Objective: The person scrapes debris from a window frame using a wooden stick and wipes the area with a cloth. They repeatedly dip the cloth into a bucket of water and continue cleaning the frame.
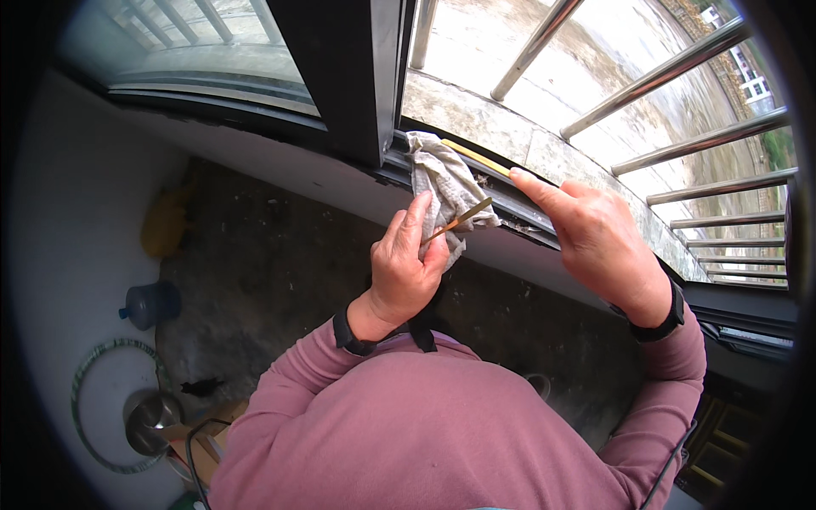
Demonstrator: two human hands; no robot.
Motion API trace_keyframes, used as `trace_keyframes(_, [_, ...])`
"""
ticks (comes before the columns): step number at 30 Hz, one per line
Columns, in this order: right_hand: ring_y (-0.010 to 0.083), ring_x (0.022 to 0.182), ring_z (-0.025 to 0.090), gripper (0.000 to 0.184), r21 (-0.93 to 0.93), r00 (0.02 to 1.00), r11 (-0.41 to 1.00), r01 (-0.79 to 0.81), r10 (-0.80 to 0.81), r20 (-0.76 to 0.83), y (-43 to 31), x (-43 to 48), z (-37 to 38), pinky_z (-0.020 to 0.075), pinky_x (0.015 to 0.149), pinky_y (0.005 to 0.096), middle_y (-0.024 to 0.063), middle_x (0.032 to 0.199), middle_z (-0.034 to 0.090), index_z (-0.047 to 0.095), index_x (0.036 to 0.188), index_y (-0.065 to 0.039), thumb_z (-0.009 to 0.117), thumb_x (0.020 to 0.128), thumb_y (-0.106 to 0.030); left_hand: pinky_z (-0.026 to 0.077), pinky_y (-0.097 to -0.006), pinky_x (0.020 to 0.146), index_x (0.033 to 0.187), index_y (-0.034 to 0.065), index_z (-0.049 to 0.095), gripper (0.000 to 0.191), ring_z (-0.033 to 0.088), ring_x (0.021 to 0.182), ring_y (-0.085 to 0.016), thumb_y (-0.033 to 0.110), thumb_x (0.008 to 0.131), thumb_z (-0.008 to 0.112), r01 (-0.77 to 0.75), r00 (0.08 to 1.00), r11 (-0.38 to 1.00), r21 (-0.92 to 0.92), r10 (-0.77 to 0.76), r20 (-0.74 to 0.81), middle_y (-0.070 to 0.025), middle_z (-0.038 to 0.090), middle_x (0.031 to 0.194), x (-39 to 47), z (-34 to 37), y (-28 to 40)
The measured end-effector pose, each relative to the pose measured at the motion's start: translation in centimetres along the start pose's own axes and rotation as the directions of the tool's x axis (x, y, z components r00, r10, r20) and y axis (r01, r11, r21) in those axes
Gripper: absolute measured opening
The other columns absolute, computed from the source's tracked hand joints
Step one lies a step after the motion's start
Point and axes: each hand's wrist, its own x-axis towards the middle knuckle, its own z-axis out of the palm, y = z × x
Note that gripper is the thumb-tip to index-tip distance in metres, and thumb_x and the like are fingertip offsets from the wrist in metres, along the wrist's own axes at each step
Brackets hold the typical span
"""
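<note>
A crumpled grey-white cloth (449,182) lies over the dark metal track (526,203) of a sliding window. My left hand (408,268) pinches the lower part of the cloth, together with a thin flat wooden strip (462,218) that sticks out to the upper right. My right hand (596,233) grips a longer yellowish strip (475,158), apparently bamboo, with the index finger stretched along it. This strip's far end touches or overlaps the top of the cloth; its other end is hidden in my palm. Bits of dirt (524,227) lie in the track.
Left of the cloth rises a dark window frame (344,76). Metal bars (612,86) stand beyond the stone sill (472,95). On the floor side are a blue water jug (153,305), a yellow object (167,220), a hoop (78,408), a metal bowl (143,433) and a cardboard box (201,456).
</note>
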Motion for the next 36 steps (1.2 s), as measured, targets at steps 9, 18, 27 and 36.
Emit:
trace_keyframes(9, [0.0323, 0.068, 0.061, 0.054, 0.049, 0.996, 0.995, 0.085, -0.083, -0.025, -0.8, 2.4, 4.0, 0.0492, 0.062, 0.0415, 0.0139, 0.077, 0.058, 0.057, 0.135, -0.015, 0.055, 0.083, 0.001, 0.055, -0.0370, 0.072, 0.133, -0.0059, 0.049, 0.053, 0.067, 0.081, -0.035, -0.002, 0.082, 0.064, 0.018, 1.000, 0.999, -0.049, -0.017, 0.006, -0.0216, 0.063, 0.098, -0.2, 0.2, 0.0])
trace_keyframes(18, [0.0306, 0.061, 0.063, 0.056, -0.025, 0.969, 0.969, 0.245, -0.245, -0.007, -0.9, 5.7, 5.6, 0.0493, 0.053, 0.0401, 0.0178, 0.081, 0.057, 0.051, 0.139, -0.011, 0.061, 0.083, -0.008, 0.054, -0.0319, 0.073, 0.134, -0.0074, 0.050, 0.047, 0.068, 0.087, -0.026, 0.003, 0.090, 0.063, 0.260, 0.965, 0.951, -0.168, -0.263, 0.002, -0.0219, 0.065, 0.110, -1.1, 0.1, -0.5])
trace_keyframes(27, [0.0184, 0.048, 0.059, 0.037, -0.359, 0.898, 0.898, 0.255, -0.358, -0.258, -3.1, 8.3, 9.0, 0.0463, 0.041, 0.0294, 0.0072, 0.063, 0.055, 0.060, 0.127, -0.005, 0.058, 0.092, -0.017, 0.051, -0.0245, 0.080, 0.141, -0.0072, 0.044, 0.046, 0.061, 0.096, -0.010, 0.003, 0.098, 0.057, 0.125, 0.990, 0.992, -0.021, -0.126, -0.062, -0.0129, 0.061, 0.124, -0.2, 0.0, -2.8])
trace_keyframes(36, [0.0232, 0.050, 0.061, 0.046, -0.209, 0.940, 0.943, 0.258, -0.295, -0.173, -2.0, 6.0, 7.1, 0.0494, 0.044, 0.0336, 0.0120, 0.067, 0.056, 0.057, 0.132, -0.005, 0.059, 0.087, -0.012, 0.052, -0.0337, 0.084, 0.132, -0.0087, 0.051, 0.044, 0.064, 0.097, -0.029, -0.002, 0.089, 0.056, 0.205, 0.975, 0.979, -0.010, -0.205, -0.080, -0.0210, 0.064, 0.114, -0.2, -0.3, -1.7])
